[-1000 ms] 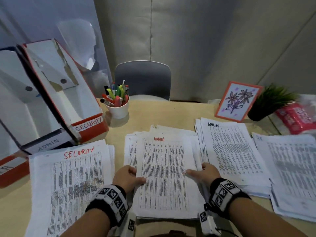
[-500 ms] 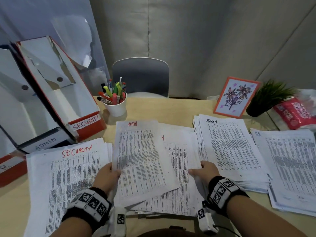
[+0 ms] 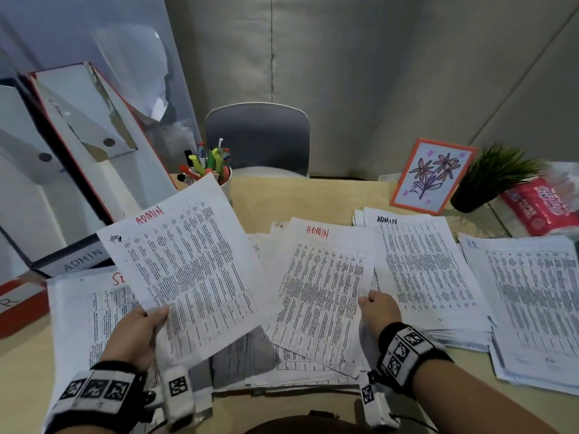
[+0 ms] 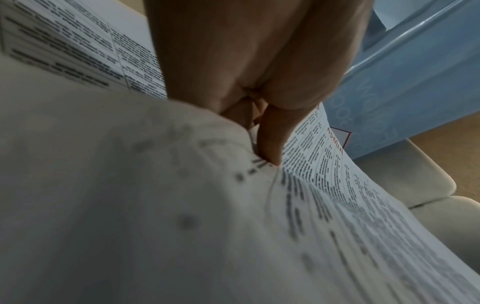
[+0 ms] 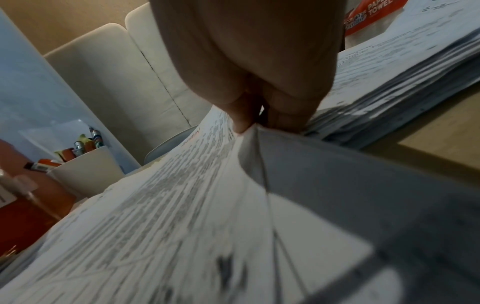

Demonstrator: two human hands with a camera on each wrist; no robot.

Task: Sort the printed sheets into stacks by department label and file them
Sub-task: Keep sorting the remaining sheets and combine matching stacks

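Note:
My left hand [image 3: 147, 327] pinches the lower left corner of a printed sheet [image 3: 188, 270] headed ADMIN in red and holds it raised over the left of the table. In the left wrist view the thumb [image 4: 270, 144] lies on this sheet [image 4: 324, 174]. My right hand [image 3: 377, 311] pinches the right edge of a second red-headed ADMIN sheet [image 3: 322, 292], lifted off the unsorted middle pile [image 3: 282, 368]. The right wrist view shows fingertips [image 5: 244, 121] gripping that sheet's edge [image 5: 182, 195]. A SECURITY stack [image 3: 94, 308] lies left, an ADMIN stack [image 3: 423, 270] and an HR stack [image 3: 532, 292] right.
Open box files labelled ADMIN [image 3: 81, 258] and HR [image 3: 18, 305] stand at the left, with a red one [image 3: 103, 136] behind. A white cup of pens [image 3: 225, 180], a flower card [image 3: 432, 177], a small plant [image 3: 492, 180], a red paper towel pack [image 3: 542, 205] and a grey chair [image 3: 257, 139] line the back.
My left hand has lifted its ADMIN sheet higher and further left, over the SECURITY stack. My right hand has picked up the edge of the ADMIN sheet beneath it.

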